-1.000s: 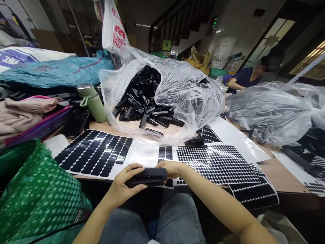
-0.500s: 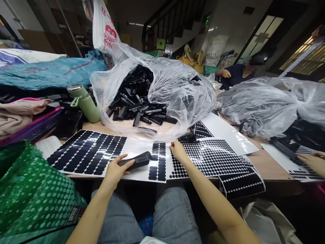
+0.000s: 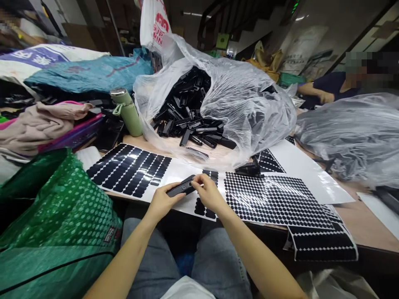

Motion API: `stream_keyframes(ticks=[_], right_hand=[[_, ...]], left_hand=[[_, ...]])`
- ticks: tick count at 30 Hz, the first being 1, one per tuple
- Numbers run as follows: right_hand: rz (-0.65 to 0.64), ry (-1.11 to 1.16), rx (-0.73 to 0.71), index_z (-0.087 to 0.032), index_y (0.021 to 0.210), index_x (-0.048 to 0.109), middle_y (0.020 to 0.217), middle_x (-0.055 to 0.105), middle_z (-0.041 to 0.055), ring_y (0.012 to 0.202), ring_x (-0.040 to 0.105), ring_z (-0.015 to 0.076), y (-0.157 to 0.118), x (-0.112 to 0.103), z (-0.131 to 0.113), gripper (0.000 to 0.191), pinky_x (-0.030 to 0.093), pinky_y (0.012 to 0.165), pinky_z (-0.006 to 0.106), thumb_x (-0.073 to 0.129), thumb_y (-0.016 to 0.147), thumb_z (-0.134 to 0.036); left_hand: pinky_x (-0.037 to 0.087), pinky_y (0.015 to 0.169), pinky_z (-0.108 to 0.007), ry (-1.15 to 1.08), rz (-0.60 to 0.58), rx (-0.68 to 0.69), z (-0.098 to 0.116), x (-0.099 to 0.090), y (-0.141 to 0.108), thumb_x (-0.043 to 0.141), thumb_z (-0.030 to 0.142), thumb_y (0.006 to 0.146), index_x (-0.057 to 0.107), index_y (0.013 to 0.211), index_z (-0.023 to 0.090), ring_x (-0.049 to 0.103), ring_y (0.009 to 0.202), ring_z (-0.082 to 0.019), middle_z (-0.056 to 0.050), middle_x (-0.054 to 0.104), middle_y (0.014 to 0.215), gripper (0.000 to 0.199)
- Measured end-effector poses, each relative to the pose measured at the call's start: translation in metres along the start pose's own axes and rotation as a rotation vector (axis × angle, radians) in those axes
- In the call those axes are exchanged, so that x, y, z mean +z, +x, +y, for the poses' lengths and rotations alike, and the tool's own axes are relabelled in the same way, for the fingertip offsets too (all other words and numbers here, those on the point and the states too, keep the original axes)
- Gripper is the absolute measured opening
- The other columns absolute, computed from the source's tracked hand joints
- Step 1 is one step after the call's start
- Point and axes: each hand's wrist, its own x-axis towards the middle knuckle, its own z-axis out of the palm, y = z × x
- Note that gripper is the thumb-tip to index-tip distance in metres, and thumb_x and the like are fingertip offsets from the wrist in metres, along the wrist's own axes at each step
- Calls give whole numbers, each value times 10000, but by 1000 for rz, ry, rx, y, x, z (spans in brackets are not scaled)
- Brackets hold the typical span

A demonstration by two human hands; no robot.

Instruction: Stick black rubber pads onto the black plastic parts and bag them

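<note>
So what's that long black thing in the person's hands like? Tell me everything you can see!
It's a long, slim, black piece that looks like hard plastic, with a small round mark on the face we see. It slants up to the right in the picture, in front of a white sheet with black rounded shapes. The person's left hand grips its lower end. The right hand is at the upper end, but I can't tell whether it's pressing there.
</note>
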Motion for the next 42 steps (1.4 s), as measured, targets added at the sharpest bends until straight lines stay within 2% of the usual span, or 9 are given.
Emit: stream_keyframes(ticks=[2, 6, 19, 23, 26, 29, 32, 38, 42], right_hand=[[-1, 37, -17, -195, 706, 482, 918, 533, 34, 870, 507, 148, 0, 14, -6, 113, 390, 790, 294, 440, 792, -255], [-14, 49, 56, -190, 687, 481, 1011, 491, 62, 917, 490, 164, 0, 25, -3, 108, 396, 814, 336, 446, 781, -229], [50, 13, 52, -190, 711, 495, 1058, 451, 84, 930, 499, 184, -10, 39, -3, 104, 411, 833, 363, 444, 795, -224], [197, -98, 21, -192, 839, 493, 1009, 469, 87, 915, 499, 196, -8, 31, 8, 99, 417, 793, 350, 445, 808, -272], [314, -322, 177, -163, 912, 490, 944, 495, 121, 899, 499, 241, -6, 16, 19, 183, 407, 770, 378, 427, 821, -309], [249, -496, 319, -149, 875, 522, 914, 514, 157, 884, 502, 290, -8, 7, 27, 205, 402, 733, 393, 508, 770, -324], [201, -531, 376, -148, 874, 535, 931, 528, 174, 890, 509, 314, -14, 10, 28, 224, 402, 700, 388, 558, 731, -319], [228, -437, 361, -204, 760, 515, 857, 559, 115, 799, 552, 252, -20, 18, 30, 56, 393, 656, 339, 503, 756, -259], [270, -424, 357, -200, 802, 507, 887, 551, 110, 853, 533, 256, -23, 19, 29, 65, 391, 695, 341, 481, 773, -252]], left_hand=[[451, 833, -339, 42, 8, 62, -4, -1, 0, 677, 347, 618, 635, 1023, 165, 590, 936, -229, -71, 652, 1009, 446], [434, 840, -343, 138, -8, 140, -9, -2, 0, 651, 334, 656, 625, 1048, 187, 588, 911, -214, -64, 644, 973, 419], [448, 757, -302, 186, 17, 164, -8, 1, -3, 641, 324, 668, 633, 1022, 186, 588, 815, -188, -36, 625, 818, 380], [450, 805, -328, 150, 31, 140, -10, -2, -2, 643, 339, 661, 635, 1018, 182, 593, 872, -206, -56, 648, 917, 390], [449, 838, -351, 108, 67, 83, -10, -9, 0, 658, 372, 643, 638, 1012, 167, 595, 909, -226, -72, 656, 978, 422], [459, 834, -363, 92, 91, 46, -11, -14, 1, 667, 400, 628, 639, 1022, 163, 601, 905, -237, -75, 664, 967, 460], [464, 832, -373, 81, 69, 49, -14, -13, 2, 665, 414, 627, 637, 1032, 168, 601, 909, -242, -79, 660, 984, 474], [437, 878, -366, 72, 57, 93, -18, -12, 3, 661, 416, 632, 631, 1039, 177, 583, 964, -239, -74, 646, 1032, 473], [450, 868, -365, 18, 62, 63, -13, -21, 3, 669, 406, 630, 620, 1054, 180, 577, 965, -238, -71, 635, 1044, 483]])
